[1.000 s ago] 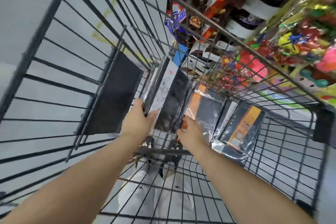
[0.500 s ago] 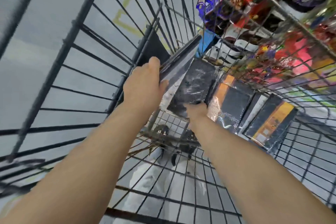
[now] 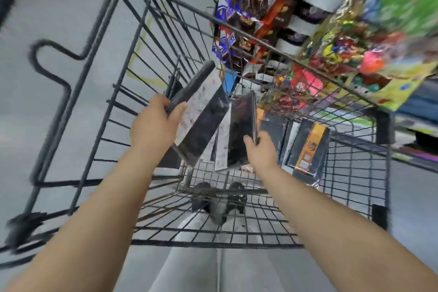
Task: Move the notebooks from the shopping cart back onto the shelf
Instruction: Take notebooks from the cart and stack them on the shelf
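Observation:
Inside the wire shopping cart [image 3: 308, 52], my left hand [image 3: 156, 125] grips a black-and-white wrapped notebook [image 3: 201, 116] by its left edge, lifted and tilted above the cart floor. My right hand [image 3: 260, 152] pinches a dark notebook [image 3: 241, 130] at its lower right edge, holding it upright beside the first. Two black-and-orange wrapped notebooks [image 3: 308, 147] lean against the cart's far right wall. A white notebook [image 3: 221, 149] stands partly hidden between the two held ones.
A shelf [image 3: 355, 31] packed with chocolate bars, dark boxes and colourful candy bags runs along the right, just beyond the cart's far side. Grey floor [image 3: 47, 114] lies to the left. My legs and dark shoes [image 3: 218, 201] show through the cart's mesh bottom.
Both hands rose with their notebooks, the left one lifting its notebook higher and apart from the right one's. The view swung back, showing more of the cart rim.

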`<action>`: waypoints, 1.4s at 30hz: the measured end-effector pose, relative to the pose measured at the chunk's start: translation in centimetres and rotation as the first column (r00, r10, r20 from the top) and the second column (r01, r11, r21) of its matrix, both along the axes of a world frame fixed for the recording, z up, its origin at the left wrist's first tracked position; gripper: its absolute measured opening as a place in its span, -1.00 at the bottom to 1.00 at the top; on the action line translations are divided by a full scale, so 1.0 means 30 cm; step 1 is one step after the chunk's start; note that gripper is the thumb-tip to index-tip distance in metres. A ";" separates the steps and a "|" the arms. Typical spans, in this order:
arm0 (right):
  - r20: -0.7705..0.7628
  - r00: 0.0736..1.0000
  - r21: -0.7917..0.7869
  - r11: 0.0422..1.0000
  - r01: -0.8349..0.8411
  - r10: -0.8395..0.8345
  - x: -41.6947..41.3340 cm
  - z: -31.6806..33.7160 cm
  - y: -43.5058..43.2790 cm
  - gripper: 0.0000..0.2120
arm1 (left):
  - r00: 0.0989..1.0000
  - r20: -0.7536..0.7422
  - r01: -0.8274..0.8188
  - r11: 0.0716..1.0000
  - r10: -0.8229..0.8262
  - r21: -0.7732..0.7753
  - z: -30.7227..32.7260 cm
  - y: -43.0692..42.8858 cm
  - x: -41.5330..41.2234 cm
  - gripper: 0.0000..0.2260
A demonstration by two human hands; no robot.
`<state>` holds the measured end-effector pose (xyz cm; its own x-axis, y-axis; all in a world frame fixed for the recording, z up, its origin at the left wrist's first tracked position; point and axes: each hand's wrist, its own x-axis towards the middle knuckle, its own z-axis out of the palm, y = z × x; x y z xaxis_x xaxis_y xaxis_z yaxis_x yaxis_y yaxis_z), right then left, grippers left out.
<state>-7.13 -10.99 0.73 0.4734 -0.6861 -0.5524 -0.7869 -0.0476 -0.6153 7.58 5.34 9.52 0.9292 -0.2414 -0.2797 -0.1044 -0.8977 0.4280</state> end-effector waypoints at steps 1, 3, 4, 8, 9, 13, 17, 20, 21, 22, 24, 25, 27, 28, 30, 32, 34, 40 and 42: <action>-0.005 1.000 -0.036 0.999 -0.002 0.002 -0.036 0.049 -0.016 -0.74 | 1.000 0.000 0.018 0.999 -0.018 -0.027 0.028 0.005 -0.006 -0.62; 0.009 0.999 -0.091 0.995 0.036 -0.035 -0.109 0.153 -0.049 -0.81 | 0.999 -0.004 0.046 0.993 -0.047 -0.107 0.084 0.008 -0.023 -0.66; 0.028 0.997 -0.110 0.991 0.070 -0.067 -0.147 0.205 -0.066 -0.82 | 0.999 -0.012 0.046 0.988 -0.049 -0.148 0.110 0.003 -0.035 -0.68; 0.074 0.972 -0.206 0.950 0.234 -0.224 -0.300 0.351 -0.130 -0.75 | 0.998 -0.061 -0.008 0.955 -0.010 -0.296 0.198 -0.060 -0.105 -0.66; 0.105 0.958 -0.220 0.933 0.284 -0.266 -0.341 0.384 -0.144 -0.75 | 0.997 -0.074 -0.013 0.946 -0.011 -0.325 0.221 -0.087 -0.127 -0.66; 0.246 0.862 -0.225 0.839 0.495 -0.443 -0.511 0.517 -0.210 -0.79 | 0.990 -0.135 -0.022 0.894 -0.043 -0.447 0.310 -0.212 -0.229 -0.68; 0.337 0.759 -0.199 0.745 0.636 -0.558 -0.686 0.598 -0.313 -0.70 | 0.978 -0.177 0.006 0.862 -0.111 -0.507 0.314 -0.343 -0.328 -0.71; 0.411 0.685 -0.162 0.691 0.704 -0.602 -0.830 0.629 -0.414 -0.56 | 0.972 -0.133 0.101 0.855 -0.195 -0.509 0.300 -0.468 -0.422 -0.66; 0.424 0.668 -0.156 0.677 0.719 -0.611 -0.883 0.628 -0.454 -0.55 | 0.968 -0.125 0.129 0.854 -0.220 -0.504 0.299 -0.514 -0.465 -0.68; 0.434 0.650 -0.143 0.664 0.734 -0.624 -0.935 0.628 -0.496 -0.55 | 0.965 -0.122 0.142 0.855 -0.231 -0.498 0.301 -0.558 -0.516 -0.69; 0.427 0.627 -0.112 0.650 0.751 -0.651 -1.043 0.624 -0.584 -0.58 | 0.963 -0.125 0.145 0.847 -0.240 -0.511 0.298 -0.645 -0.630 -0.67; 0.429 0.620 -0.095 0.650 0.754 -0.657 -1.094 0.620 -0.628 -0.60 | 0.963 -0.127 0.144 0.848 -0.239 -0.510 0.293 -0.687 -0.689 -0.67; 0.446 0.618 -0.079 0.659 0.748 -0.647 -1.189 0.614 -0.715 -0.55 | 0.964 -0.111 0.154 0.850 -0.241 -0.504 0.269 -0.770 -0.800 -0.67; 0.455 0.623 -0.086 0.665 0.742 -0.637 -1.233 0.615 -0.755 -0.52 | 0.962 -0.109 0.165 0.851 -0.250 -0.499 0.252 -0.811 -0.850 -0.65; 0.460 0.622 -0.077 0.669 0.739 -0.634 -1.307 0.624 -0.829 -0.51 | 0.951 -0.104 0.210 0.856 -0.291 -0.472 0.239 -0.890 -0.943 -0.61; 0.443 0.619 -0.049 0.671 0.740 -0.649 -1.369 0.622 -0.895 -0.53 | 0.948 -0.111 0.222 0.871 -0.298 -0.437 0.233 -0.959 -1.017 -0.60; 0.421 0.622 -0.018 0.680 0.733 -0.660 -1.414 0.617 -0.954 -0.56 | 0.953 -0.142 0.187 0.890 -0.267 -0.415 0.231 -1.015 -1.072 -0.65; 0.355 0.576 0.219 0.664 0.715 -0.736 -1.429 0.545 -1.121 -0.57 | 0.942 -0.136 0.257 0.921 -0.306 -0.291 0.214 -1.187 -1.118 -0.66; 0.353 0.565 0.268 0.659 0.703 -0.746 -1.402 0.516 -1.190 -0.56 | 0.931 -0.166 0.277 0.924 -0.326 -0.263 0.188 -1.256 -1.105 -0.66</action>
